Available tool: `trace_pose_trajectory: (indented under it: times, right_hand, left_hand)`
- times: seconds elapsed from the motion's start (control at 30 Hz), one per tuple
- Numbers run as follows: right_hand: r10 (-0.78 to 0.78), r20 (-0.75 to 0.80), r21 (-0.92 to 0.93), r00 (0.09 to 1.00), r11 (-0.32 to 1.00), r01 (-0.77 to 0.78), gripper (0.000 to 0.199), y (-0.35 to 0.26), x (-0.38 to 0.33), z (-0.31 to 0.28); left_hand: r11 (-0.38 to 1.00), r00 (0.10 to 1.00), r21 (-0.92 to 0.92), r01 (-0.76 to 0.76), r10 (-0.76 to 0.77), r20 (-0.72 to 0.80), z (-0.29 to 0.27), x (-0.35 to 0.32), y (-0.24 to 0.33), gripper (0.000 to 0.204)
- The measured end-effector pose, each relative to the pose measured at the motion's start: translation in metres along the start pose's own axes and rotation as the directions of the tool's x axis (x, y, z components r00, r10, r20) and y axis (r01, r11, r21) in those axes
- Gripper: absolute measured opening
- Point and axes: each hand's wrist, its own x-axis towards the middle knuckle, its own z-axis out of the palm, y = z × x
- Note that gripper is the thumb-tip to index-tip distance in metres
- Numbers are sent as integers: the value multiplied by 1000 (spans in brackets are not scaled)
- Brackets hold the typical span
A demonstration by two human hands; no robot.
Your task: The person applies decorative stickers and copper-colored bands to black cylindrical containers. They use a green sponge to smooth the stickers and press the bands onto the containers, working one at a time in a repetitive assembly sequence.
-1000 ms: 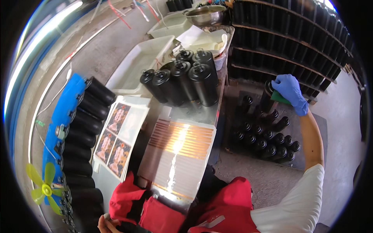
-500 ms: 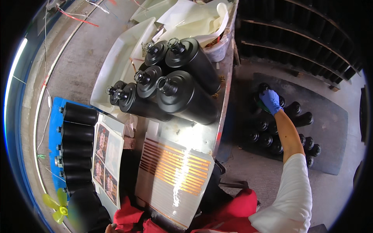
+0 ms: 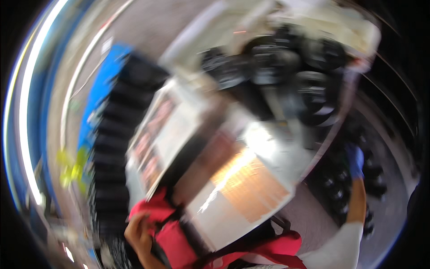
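The whole view is badly blurred. The right hand, in a blue glove, reaches down off the right edge of the table among the black bottles on the floor; whether its fingers are spread or closed on a bottle cannot be told. The left hand, bare, sits low by the person's body against the red cloth, and its fingers look curled, though a grip cannot be made out. On the table a group of larger black bottles lies at the far end. A sheet of small photos lies at the table's left, beside a dark row on a blue strip
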Motion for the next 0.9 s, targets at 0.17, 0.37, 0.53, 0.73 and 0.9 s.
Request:
trace_pose_trajectory:
  times: [0.17,0.37,0.53,0.73,0.9]
  right_hand:
    - [38,23,688,999,724,-43,40,56,-89,-22]
    - [162,321,875,933,328,-358,36,-23,-205,-18]
    - [209,487,784,848,324,-530,34,-75,-238,-60]
    - [-159,97,688,982,724,49,41,-143,-325,-149]
    - [349,439,765,828,338,-548,36,-187,-340,-164]
  left_hand:
    - [903,930,285,-321,243,276,-14,32,-33,14]
    - [811,943,552,-192,308,-125,-103,96,-98,13]
    - [836,895,510,201,54,-443,-130,232,-141,30]
    - [760,882,451,468,-370,-291,-125,283,-156,44]
    - [868,935,417,268,-130,-330,-118,279,-153,18]
